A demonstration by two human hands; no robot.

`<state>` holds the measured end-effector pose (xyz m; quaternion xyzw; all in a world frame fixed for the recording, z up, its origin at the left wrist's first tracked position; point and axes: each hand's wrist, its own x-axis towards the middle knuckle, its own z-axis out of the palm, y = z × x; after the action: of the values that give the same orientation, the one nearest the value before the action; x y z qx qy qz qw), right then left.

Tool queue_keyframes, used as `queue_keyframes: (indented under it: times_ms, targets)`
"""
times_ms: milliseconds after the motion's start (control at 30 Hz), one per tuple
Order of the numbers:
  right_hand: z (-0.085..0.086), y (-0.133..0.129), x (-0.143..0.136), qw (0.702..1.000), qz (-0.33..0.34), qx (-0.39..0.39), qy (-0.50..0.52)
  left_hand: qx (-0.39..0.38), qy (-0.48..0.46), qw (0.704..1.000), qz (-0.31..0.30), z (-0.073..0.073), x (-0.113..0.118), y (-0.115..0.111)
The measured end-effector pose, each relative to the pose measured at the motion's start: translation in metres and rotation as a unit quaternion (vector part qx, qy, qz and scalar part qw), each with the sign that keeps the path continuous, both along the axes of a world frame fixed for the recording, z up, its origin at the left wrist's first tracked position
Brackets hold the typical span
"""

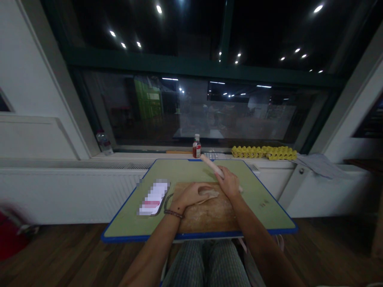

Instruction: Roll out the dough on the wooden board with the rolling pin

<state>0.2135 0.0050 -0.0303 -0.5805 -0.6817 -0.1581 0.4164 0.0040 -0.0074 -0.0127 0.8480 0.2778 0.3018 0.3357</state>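
A small desk (263, 199) with a pale green top and a blue rim sits across the person's lap. On it lies 1 floured wooden board (209, 217), near the front edge and about central. Just left of the board lies 1 flat blurred packet (153, 198), white with a red band. A rolling pin (214, 167) rests slantwise on the desk, beyond the board.

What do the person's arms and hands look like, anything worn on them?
Both forearms are bare, with no sleeves in view and no gloves. The left hand has a dark beaded bracelet round its wrist. The right hand shows no ring, watch or band.
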Motion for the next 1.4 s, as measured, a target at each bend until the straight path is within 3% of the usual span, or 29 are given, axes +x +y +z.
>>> queue_keyframes:
  times_ms: [67,233,467,733,933,1233,1400]
  targets:
    - [0.001,0.0,0.0,1.0,0.0,-0.006,0.0,-0.017,-0.022,0.999,-0.016,-0.003,-0.001,0.003]
    - [0.002,-0.001,0.0,1.0,-0.002,-0.007,-0.001,0.103,0.072,0.992,-0.021,0.004,-0.002,-0.005]
    - [0.005,-0.004,-0.002,1.0,0.007,-0.014,0.001,0.151,0.088,0.983,-0.062,0.008,-0.002,-0.013]
    - [0.004,-0.002,-0.002,1.0,0.01,-0.017,-0.004,0.108,0.032,0.993,-0.044,-0.002,-0.001,-0.001]
    - [0.004,-0.003,-0.002,1.0,0.013,-0.016,-0.008,0.079,0.043,0.996,-0.002,-0.002,0.003,0.0]
    - [0.004,-0.002,-0.001,0.999,0.025,-0.018,-0.01,0.003,0.038,0.999,-0.033,-0.009,0.001,0.006]
    - [0.0,0.001,-0.001,0.999,0.022,-0.02,-0.012,0.089,0.088,0.992,-0.023,-0.001,-0.002,-0.002]
